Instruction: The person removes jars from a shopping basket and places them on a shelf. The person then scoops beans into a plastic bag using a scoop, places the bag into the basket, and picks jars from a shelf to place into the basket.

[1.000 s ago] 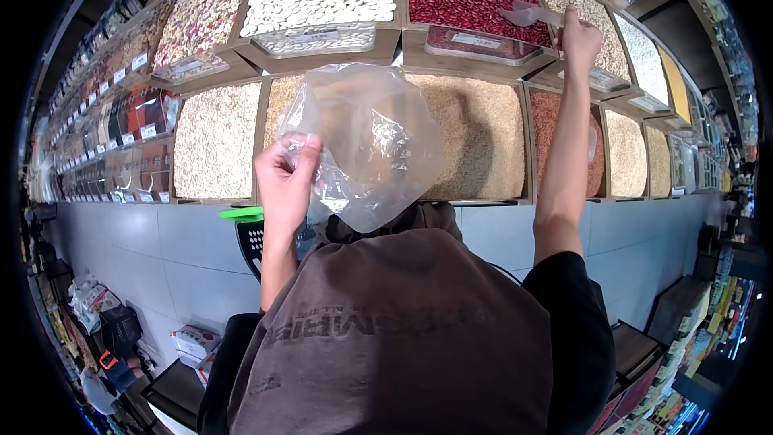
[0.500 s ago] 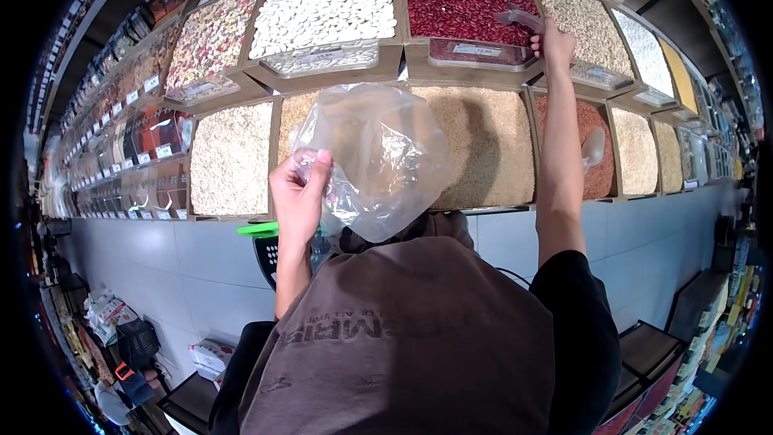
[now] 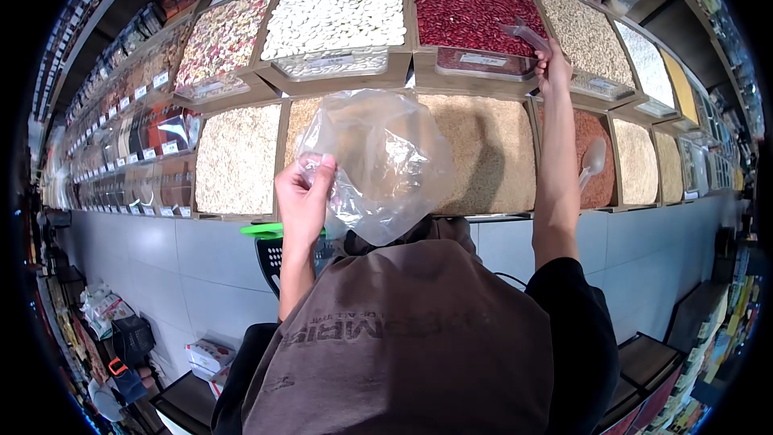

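Observation:
My left hand point(image 3: 303, 193) pinches the edge of a clear plastic bag point(image 3: 386, 165), which hangs spread in front of my chest, over the lower grain bins. Out to the right, my right hand point(image 3: 553, 67) is closed on the handle of a clear scoop point(image 3: 527, 35). The scoop's head rests at the right side of the dark red beans point(image 3: 475, 12), near the divider beside a bin of beige grain point(image 3: 586, 32). Large white beans point(image 3: 336, 12) fill the bin left of the red ones.
A second scoop point(image 3: 593, 159) lies in the reddish grain bin point(image 3: 581, 185). Pale flakes point(image 3: 237, 161) fill a lower bin on the left. A black basket with a green handle point(image 3: 264, 230) is by my left forearm. Boxes point(image 3: 211, 359) stand at lower left.
My right hand has moved down and left with the scoop, which stays at the red beans' right side. The view has shifted slightly; my left hand still holds the bag.

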`<action>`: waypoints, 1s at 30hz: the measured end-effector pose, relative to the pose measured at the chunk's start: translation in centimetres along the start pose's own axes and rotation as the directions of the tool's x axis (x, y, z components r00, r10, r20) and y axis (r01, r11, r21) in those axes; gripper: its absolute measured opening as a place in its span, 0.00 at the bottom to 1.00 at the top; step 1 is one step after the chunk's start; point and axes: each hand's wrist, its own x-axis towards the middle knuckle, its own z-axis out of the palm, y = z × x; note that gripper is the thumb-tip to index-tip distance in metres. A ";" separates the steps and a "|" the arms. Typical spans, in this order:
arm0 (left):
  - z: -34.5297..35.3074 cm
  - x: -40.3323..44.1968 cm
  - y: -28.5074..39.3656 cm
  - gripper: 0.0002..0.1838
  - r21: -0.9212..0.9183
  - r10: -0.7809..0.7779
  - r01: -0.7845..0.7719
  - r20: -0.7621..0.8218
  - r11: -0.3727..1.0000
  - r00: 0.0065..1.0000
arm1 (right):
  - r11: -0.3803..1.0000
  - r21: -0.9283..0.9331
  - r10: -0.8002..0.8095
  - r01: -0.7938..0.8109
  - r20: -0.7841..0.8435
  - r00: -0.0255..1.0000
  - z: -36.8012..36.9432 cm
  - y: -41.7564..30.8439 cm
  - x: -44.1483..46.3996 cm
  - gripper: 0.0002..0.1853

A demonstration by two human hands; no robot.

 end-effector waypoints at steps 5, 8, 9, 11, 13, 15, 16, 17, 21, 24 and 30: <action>0.1 -0.2 0.1 0.10 -0.018 -0.017 0.017 -0.015 1.000 1.000 | 0.999 0.042 0.018 -0.018 0.017 1.000 -0.7 0.5 0.0 0.10; -0.1 -0.2 -0.1 0.10 0.000 -0.008 0.008 -0.011 1.000 1.000 | 0.996 0.094 -0.017 0.012 0.054 0.998 -1.2 1.1 0.2 0.11; -0.1 -0.2 -0.1 0.10 0.019 0.002 -0.002 -0.006 1.000 1.000 | 0.993 0.112 -0.038 0.031 0.063 0.997 -1.4 1.4 0.3 0.11; 0.0 -0.3 -0.1 0.10 0.010 -0.002 0.002 -0.005 1.000 1.000 | 0.992 0.122 -0.030 0.024 0.044 0.999 -1.2 1.3 -0.5 0.12; 0.1 -0.3 0.0 0.10 0.000 -0.005 0.005 -0.005 1.000 1.000 | 0.991 0.133 -0.022 0.019 0.025 0.999 -1.4 1.4 -1.0 0.13; 0.1 -0.3 -0.1 0.10 0.005 -0.005 0.005 -0.004 1.000 1.000 | 0.989 0.139 -0.059 0.053 0.041 0.997 -1.6 1.7 -1.2 0.15; 0.1 -0.3 -0.2 0.10 0.006 -0.007 0.007 -0.004 1.000 1.000 | 0.989 0.139 -0.058 0.051 0.041 0.997 -1.7 1.8 -1.1 0.15; 0.1 -0.3 -0.2 0.10 0.000 -0.011 0.011 -0.007 1.000 1.000 | 0.988 0.148 -0.049 0.041 0.045 0.998 -1.8 1.9 -1.1 0.16; 0.2 -0.3 -0.4 0.10 0.010 -0.012 0.012 -0.007 1.000 1.000 | 0.983 0.182 -0.036 0.022 0.077 0.996 -2.7 2.3 -0.4 0.17; 0.3 -0.4 -0.1 0.10 0.000 -0.019 0.019 -0.003 1.000 1.000 | 0.973 0.231 -0.047 0.016 0.128 0.991 -3.2 2.6 -0.2 0.16; 0.3 -0.4 0.1 0.10 0.010 -0.032 0.032 -0.006 0.999 0.999 | 0.957 0.289 -0.062 0.011 0.170 0.983 -3.7 2.8 0.2 0.13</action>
